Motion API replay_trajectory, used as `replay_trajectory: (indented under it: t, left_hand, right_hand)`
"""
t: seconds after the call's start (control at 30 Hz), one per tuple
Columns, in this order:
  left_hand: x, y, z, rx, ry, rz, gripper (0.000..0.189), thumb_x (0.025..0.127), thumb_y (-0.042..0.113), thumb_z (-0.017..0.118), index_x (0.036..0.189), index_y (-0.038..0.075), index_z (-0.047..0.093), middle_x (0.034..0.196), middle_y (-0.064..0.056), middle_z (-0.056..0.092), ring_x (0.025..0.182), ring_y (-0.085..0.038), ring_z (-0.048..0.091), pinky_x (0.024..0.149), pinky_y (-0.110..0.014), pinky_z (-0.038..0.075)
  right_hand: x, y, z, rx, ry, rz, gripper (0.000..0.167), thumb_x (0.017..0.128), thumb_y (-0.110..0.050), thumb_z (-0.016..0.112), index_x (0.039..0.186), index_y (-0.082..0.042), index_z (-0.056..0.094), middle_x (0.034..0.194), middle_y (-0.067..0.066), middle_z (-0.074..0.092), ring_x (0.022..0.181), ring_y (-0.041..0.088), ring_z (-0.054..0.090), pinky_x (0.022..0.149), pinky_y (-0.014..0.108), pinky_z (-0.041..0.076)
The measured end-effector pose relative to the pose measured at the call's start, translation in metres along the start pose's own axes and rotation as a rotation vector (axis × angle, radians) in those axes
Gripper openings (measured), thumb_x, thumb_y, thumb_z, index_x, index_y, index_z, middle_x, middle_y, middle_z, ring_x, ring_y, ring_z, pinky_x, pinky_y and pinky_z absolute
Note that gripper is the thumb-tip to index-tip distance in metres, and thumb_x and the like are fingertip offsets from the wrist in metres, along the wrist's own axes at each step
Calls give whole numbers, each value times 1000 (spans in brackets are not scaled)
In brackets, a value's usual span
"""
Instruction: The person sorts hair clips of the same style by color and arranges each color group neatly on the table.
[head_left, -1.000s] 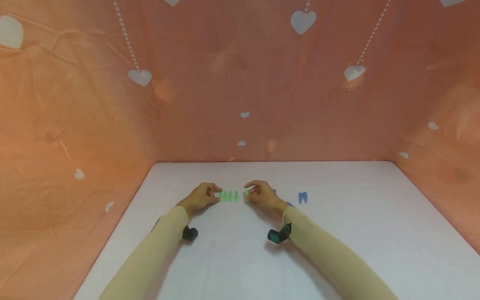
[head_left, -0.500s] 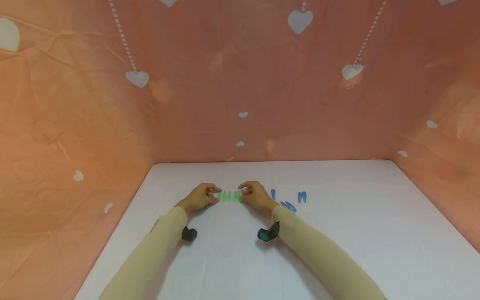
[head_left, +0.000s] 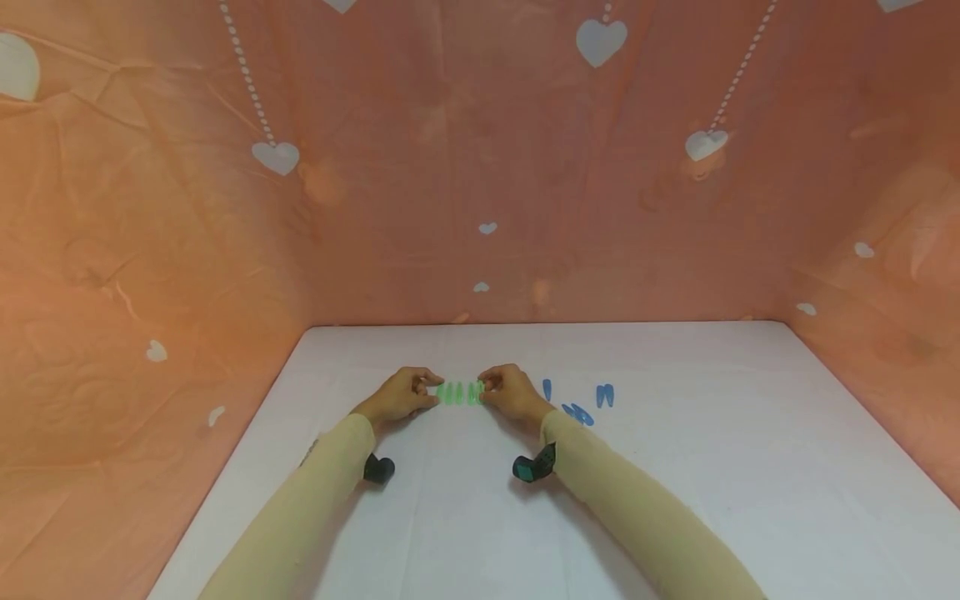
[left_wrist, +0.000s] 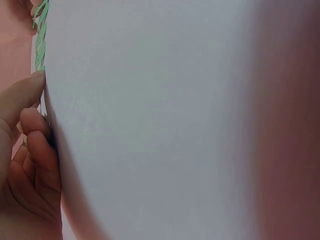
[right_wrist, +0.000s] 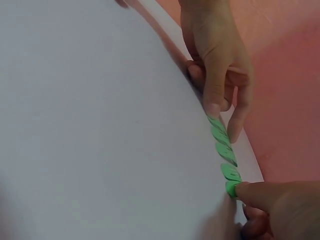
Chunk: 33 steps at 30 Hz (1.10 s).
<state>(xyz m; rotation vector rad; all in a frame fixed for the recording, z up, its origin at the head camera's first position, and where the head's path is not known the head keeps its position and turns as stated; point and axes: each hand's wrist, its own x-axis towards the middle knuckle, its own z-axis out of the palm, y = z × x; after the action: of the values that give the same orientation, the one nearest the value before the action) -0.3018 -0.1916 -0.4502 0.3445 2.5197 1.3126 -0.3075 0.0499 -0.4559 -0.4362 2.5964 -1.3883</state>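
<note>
Several green snap hair clips [head_left: 459, 393] stand side by side in a short row on the white table. At the row's left end my left hand [head_left: 401, 393] spans the outermost clip between thumb and index finger; in the left wrist view its thumb [left_wrist: 31, 91] touches that clip. My right hand [head_left: 516, 395] pinches the rightmost green clip [right_wrist: 231, 188] at the other end, its thumb pressed on it in the right wrist view. A narrow gap splits the row near the middle. The far ends of both held clips are partly hidden by fingers.
Right of my right hand lie several blue hair clips: a single one [head_left: 547, 389], a slanted pair [head_left: 577, 413] and an upright pair [head_left: 605, 395]. Behind the white table [head_left: 465, 517] hangs an orange-pink cloth [head_left: 405, 208] with pale hearts.
My right hand has moved left with its green clip, bringing it beside the others. Blue clips its arm had covered now show. My left hand has stayed at the row's left end.
</note>
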Motion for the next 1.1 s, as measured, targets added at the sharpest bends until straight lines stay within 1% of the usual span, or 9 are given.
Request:
replay_trajectory:
  t: [0.13, 0.23, 0.33, 0.47, 0.6, 0.7, 0.77, 0.97, 1.1]
  left_hand:
    - [-1, 1, 1, -10, 3, -6, 39, 94, 3, 67, 131, -5, 60, 61, 5, 44, 51, -8, 41, 55, -20, 37]
    - [1, -1, 1, -21, 10, -26, 39, 95, 4, 67, 132, -4, 61, 63, 5, 44, 53, -7, 41, 54, -20, 37]
    - [2, -3, 2, -31, 13, -37, 39, 95, 5, 68, 132, -4, 61, 64, 5, 44, 54, -7, 41, 53, -20, 36]
    - [3, -4, 2, -34, 12, -27, 39, 95, 5, 68, 132, -4, 61, 64, 5, 45, 53, -7, 40, 52, -20, 36]
    - [3, -4, 2, -13, 12, -16, 39, 95, 5, 68, 132, -4, 61, 63, 5, 45, 52, -7, 40, 52, -20, 36]
    - [3, -4, 1, 0, 11, -12, 39, 95, 6, 68, 132, -3, 61, 64, 5, 45, 53, -7, 41, 52, -20, 37]
    - [3, -4, 1, 5, 12, -12, 39, 95, 6, 68, 132, -3, 61, 64, 5, 45, 53, -7, 41, 52, -20, 37]
    - [2, -4, 0, 13, 7, -8, 39, 95, 6, 68, 133, -3, 61, 64, 5, 45, 53, -8, 41, 52, -20, 37]
    - [2, -3, 0, 18, 1, -8, 40, 95, 7, 68, 133, -2, 60, 63, 5, 45, 52, -7, 41, 52, -20, 37]
  right_hand:
    - [3, 2, -1, -11, -13, 0, 31, 89, -2, 73, 119, 2, 70, 88, 3, 61, 85, 14, 54, 81, 27, 44]
    - [5, 4, -1, -20, -20, 0, 30, 89, -2, 72, 119, 2, 70, 86, 1, 59, 84, 14, 53, 81, 27, 43]
    - [6, 5, -1, -18, -27, 8, 31, 90, -3, 72, 120, 2, 70, 85, 0, 57, 86, 14, 53, 83, 28, 42]
    - [5, 4, -2, -22, -26, 17, 31, 89, -3, 72, 120, 1, 70, 87, 1, 58, 91, 17, 54, 87, 31, 43]
    - [5, 3, -3, -25, -19, 25, 31, 89, -4, 72, 119, 1, 71, 90, 1, 60, 97, 19, 54, 94, 35, 45]
    - [5, 2, -3, -29, -18, 30, 31, 89, -4, 72, 119, 0, 71, 90, 2, 61, 99, 20, 55, 99, 38, 45]
    - [5, 2, -3, -24, -20, 37, 31, 89, -4, 72, 119, 0, 71, 91, 2, 61, 99, 20, 55, 100, 39, 45]
    - [4, 0, -4, -14, -21, 56, 28, 89, -5, 73, 117, -2, 72, 92, 3, 61, 98, 20, 54, 97, 37, 45]
    - [5, 0, -5, -22, -23, 34, 27, 88, -4, 72, 115, 0, 72, 89, 2, 60, 96, 18, 54, 94, 35, 45]
